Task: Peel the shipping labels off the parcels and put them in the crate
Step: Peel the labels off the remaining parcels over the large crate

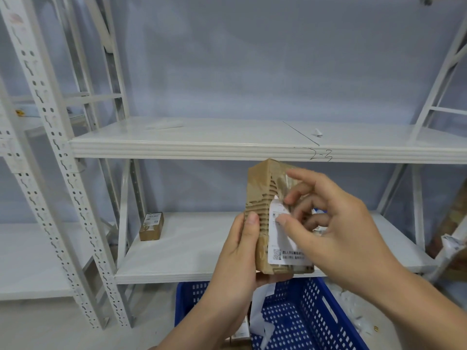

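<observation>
A tall brown cardboard parcel (262, 188), wrapped in tape, stands upright in front of the shelves. My left hand (237, 251) grips its lower left edge and bottom, thumb on the front. A white shipping label (278, 238) with a QR code lies on its right face, its top corner lifted. My right hand (326, 221) pinches that lifted top edge between thumb and fingers. Below the hands sits a blue perforated crate (316, 314) holding white peeled labels (260, 306).
White metal shelving (177, 145) fills the view, with slotted uprights at the left. A small brown parcel (151, 226) with a label stands on the lower shelf at the left. Scraps of white paper lie on the upper shelf and on the floor at the right.
</observation>
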